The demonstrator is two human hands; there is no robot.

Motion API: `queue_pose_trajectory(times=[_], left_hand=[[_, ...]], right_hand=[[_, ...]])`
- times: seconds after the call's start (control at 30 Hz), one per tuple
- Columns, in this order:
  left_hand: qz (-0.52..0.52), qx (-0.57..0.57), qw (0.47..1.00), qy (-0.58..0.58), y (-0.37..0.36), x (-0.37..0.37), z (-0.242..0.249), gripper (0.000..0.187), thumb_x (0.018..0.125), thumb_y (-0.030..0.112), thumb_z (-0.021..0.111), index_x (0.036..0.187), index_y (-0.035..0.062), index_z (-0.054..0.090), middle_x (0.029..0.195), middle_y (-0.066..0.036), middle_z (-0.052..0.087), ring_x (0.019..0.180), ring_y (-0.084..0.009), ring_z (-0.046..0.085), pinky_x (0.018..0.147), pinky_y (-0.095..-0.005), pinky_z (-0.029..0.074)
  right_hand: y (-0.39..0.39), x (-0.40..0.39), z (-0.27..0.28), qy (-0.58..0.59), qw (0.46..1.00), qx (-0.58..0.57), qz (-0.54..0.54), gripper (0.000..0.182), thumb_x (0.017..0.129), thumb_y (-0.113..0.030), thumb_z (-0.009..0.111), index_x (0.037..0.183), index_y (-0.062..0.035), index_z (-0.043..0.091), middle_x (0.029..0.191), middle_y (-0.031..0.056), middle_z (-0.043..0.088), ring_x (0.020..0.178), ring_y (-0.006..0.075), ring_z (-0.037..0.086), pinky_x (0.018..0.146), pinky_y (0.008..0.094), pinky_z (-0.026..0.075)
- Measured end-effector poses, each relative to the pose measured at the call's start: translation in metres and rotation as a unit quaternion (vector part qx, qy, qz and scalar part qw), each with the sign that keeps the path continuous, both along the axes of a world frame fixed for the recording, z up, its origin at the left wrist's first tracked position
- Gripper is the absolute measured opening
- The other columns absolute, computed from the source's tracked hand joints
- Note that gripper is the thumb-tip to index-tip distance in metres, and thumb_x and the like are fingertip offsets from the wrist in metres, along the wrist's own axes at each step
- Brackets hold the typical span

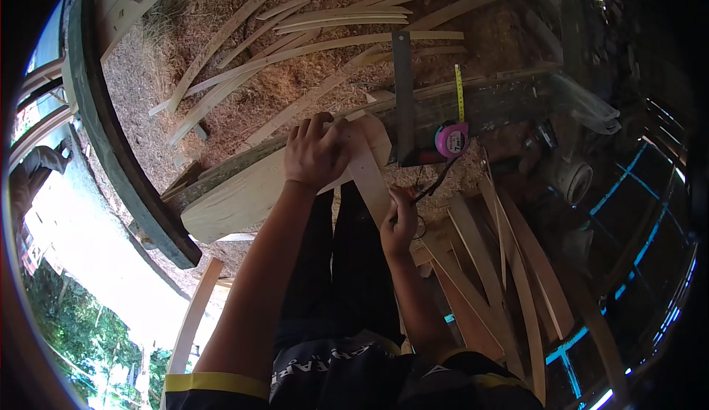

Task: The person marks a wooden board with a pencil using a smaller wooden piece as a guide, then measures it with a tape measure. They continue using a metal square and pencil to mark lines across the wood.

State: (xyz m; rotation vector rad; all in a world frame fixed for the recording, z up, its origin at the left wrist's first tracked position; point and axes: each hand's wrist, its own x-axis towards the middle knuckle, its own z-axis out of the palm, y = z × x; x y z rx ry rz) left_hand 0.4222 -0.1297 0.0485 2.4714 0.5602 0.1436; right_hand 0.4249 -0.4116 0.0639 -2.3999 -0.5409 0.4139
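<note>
Smooth wood board (368, 176); matt metal square (403, 89); glossy plastic tape measure (452, 140); rough wood beam (509, 101).

Brown, shaving-strewn ground (193, 18) lies before me. Daylight (96, 221) glares in from the left, above green foliage (81, 329); rightward, what seems a dark wall (668, 251) shows bluish slits of light (567, 369).

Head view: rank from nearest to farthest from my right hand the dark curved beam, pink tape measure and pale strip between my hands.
1. Pale strip: against the right hand.
2. Pink tape measure: ahead, to its right.
3. Dark curved beam: far left.
</note>
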Motion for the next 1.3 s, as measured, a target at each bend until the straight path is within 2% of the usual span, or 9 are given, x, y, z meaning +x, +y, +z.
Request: queue_pose_trajectory(times=[0.07,0.2,0.27,0.4,0.8,0.9,0.97,1.1,1.3], left_hand=[[-0.004,0.0,1.0,0.011,0.001,0.001,0.001,0.054,0.084,0.027,0.078,0.136,0.0185,0.07,0.128,-0.012,0.07,0.11,-0.0379,0.071,0.096,-0.0527,0.057],[-0.011,0.006,1.0,0.02,0.002,0.002,0.004,0.061,0.085,0.031,0.078,0.145,0.024,0.071,0.13,-0.011,0.071,0.112,-0.0358,0.071,0.098,-0.0512,0.057],[-0.016,0.007,1.0,0.023,0.001,0.003,0.004,0.062,0.086,0.033,0.078,0.147,0.0261,0.071,0.13,-0.011,0.071,0.113,-0.0347,0.071,0.097,-0.0504,0.057],[-0.018,0.006,0.999,0.027,0.002,0.003,0.004,0.064,0.085,0.031,0.077,0.149,0.0251,0.071,0.13,-0.009,0.072,0.112,-0.0343,0.071,0.098,-0.0501,0.057],[-0.025,-0.005,0.999,0.037,0.004,0.006,0.006,0.061,0.087,0.027,0.077,0.147,0.0228,0.073,0.13,-0.006,0.073,0.11,-0.0343,0.071,0.096,-0.0501,0.057],[-0.025,-0.008,0.999,0.035,0.005,0.006,0.008,0.058,0.089,0.027,0.078,0.147,0.0221,0.074,0.13,-0.007,0.074,0.111,-0.0344,0.071,0.097,-0.0505,0.057],[-0.025,-0.014,0.999,0.027,0.006,0.008,0.007,0.057,0.089,0.026,0.078,0.146,0.0215,0.074,0.129,-0.007,0.074,0.111,-0.0344,0.071,0.097,-0.0507,0.057],[-0.025,-0.045,0.998,0.022,0.01,0.011,0.008,0.055,0.089,0.024,0.08,0.144,0.0182,0.076,0.127,-0.008,0.074,0.113,-0.0348,0.072,0.098,-0.0505,0.057],[-0.031,-0.073,0.997,0.022,0.017,0.013,0.007,0.055,0.087,0.024,0.084,0.14,0.0161,0.077,0.128,-0.008,0.076,0.112,-0.0341,0.072,0.096,-0.0484,0.057]], right_hand=[[0.011,0.002,-0.005,-0.047,0.998,0.03,0.008,0.038,0.108,-0.011,0.078,0.143,-0.0029,0.067,0.137,0.0205,0.071,0.122,0.0382,0.072,0.096,0.0469,0.062],[0.034,0.011,0.009,-0.088,0.994,0.028,0.05,0.052,0.1,-0.015,0.088,0.146,-0.0034,0.065,0.14,0.0197,0.068,0.127,0.0391,0.068,0.101,0.0486,0.06],[0.045,0.016,0.007,-0.088,0.994,0.018,0.06,0.067,0.091,-0.024,0.098,0.145,-0.0028,0.065,0.138,0.0175,0.068,0.127,0.0375,0.067,0.104,0.0494,0.058],[0.055,0.017,-0.004,-0.086,0.996,0.009,0.029,0.068,0.088,-0.034,0.099,0.144,-0.0086,0.07,0.134,0.0175,0.071,0.121,0.0365,0.071,0.1,0.0453,0.06],[0.058,0.024,-0.013,-0.028,0.998,0.033,0.041,0.067,0.089,-0.027,0.095,0.147,-0.0055,0.068,0.138,0.0206,0.068,0.122,0.0407,0.071,0.098,0.0498,0.063],[0.061,0.025,-0.012,-0.037,0.997,0.054,0.043,0.071,0.083,-0.017,0.098,0.145,-0.0034,0.066,0.133,0.0201,0.068,0.12,0.0408,0.07,0.094,0.0516,0.063],[0.061,0.025,-0.01,-0.046,0.998,0.012,0.031,0.071,0.088,-0.03,0.097,0.147,-0.0031,0.067,0.139,0.0209,0.066,0.119,0.0418,0.071,0.096,0.0492,0.064],[0.06,0.024,-0.009,-0.057,0.998,0.005,0.024,0.071,0.087,-0.032,0.098,0.146,-0.0041,0.069,0.139,0.0195,0.067,0.124,0.0401,0.069,0.1,0.0491,0.061],[0.071,0.048,-0.013,-0.094,0.991,-0.026,0.089,0.074,0.086,-0.041,0.098,0.148,-0.0098,0.071,0.152,0.0204,0.064,0.145,0.0416,0.059,0.117,0.0576,0.05]])
